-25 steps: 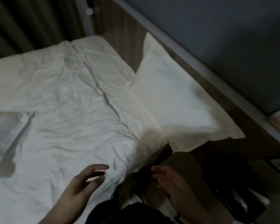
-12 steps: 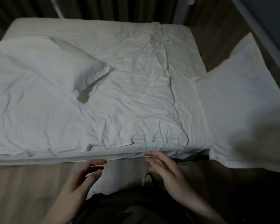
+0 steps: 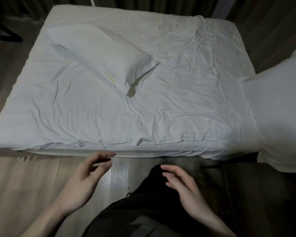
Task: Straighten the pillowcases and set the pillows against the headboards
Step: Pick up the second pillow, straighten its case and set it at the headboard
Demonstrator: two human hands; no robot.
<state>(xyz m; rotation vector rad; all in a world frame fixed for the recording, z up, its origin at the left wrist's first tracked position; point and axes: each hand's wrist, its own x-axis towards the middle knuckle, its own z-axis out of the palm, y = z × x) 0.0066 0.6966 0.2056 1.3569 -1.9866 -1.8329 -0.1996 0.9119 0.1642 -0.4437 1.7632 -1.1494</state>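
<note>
A white pillow (image 3: 102, 53) lies askew on the left part of the bed (image 3: 169, 103), its open case end pointing toward the middle. A second white pillow (image 3: 278, 120) stands at the right edge of view, leaning at the bed's right end. My left hand (image 3: 85, 178) hovers over the floor just short of the bed's near edge, fingers loosely curved and holding nothing. My right hand (image 3: 183, 187) hangs beside it with relaxed fingers, also empty. Neither hand touches the bedding.
The bed's sheet is wrinkled, with a loose flap (image 3: 169, 141) near the front edge. Wooden floor (image 3: 24, 182) runs along the near side. Dark curtains (image 3: 143, 4) hang behind the bed. My dark clothing (image 3: 143, 211) fills the bottom centre.
The view swung left from the headboard pillow to face the bed's long side, bringing the loose pillow into view. Both hands stayed low, open and empty.
</note>
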